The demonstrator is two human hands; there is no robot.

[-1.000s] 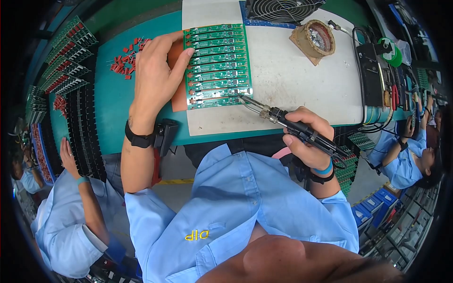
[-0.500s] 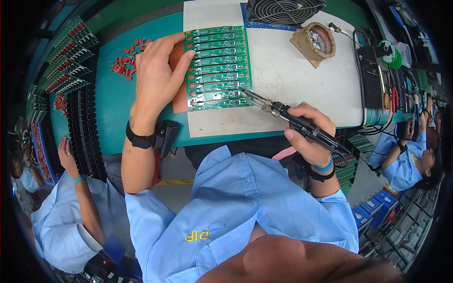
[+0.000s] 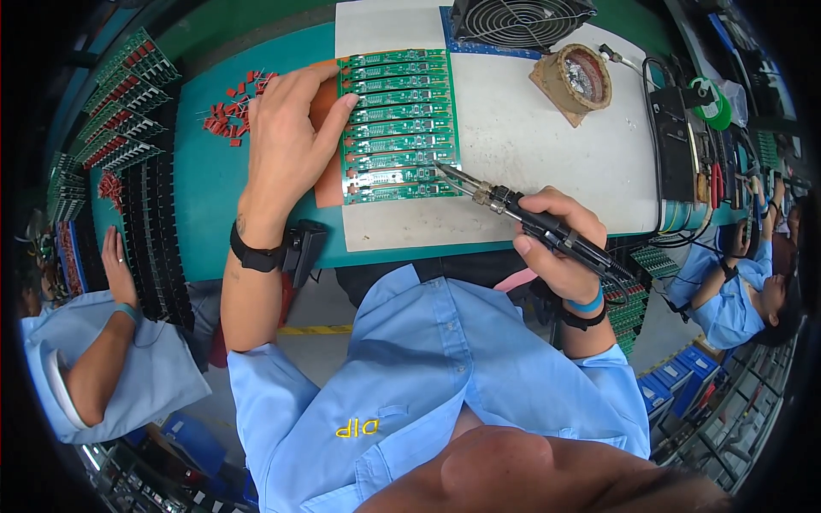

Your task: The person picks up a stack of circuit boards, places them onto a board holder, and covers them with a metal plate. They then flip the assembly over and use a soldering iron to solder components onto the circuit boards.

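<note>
A green panel of several narrow circuit boards lies on an orange plate. My left hand holds the panel's left side, with bent fingers near the far corner and the thumb on the edge below them. In my right hand, closed round its black handle, is a soldering iron. Its pointed tip reaches down-left to the right part of the nearer boards; whether it touches them I cannot tell. Red components with wire leads lie loose beside my left hand.
A round pot with silvery contents stands on a wooden base, near a black fan. On the right are a dark station with cables and a green spool. Racks of boards stand left. Co-workers sit on both sides.
The soldering iron's tip has shifted slightly left over the boards. My left hand stays on the panel. The co-worker at left has leaned back and shifted their arm.
</note>
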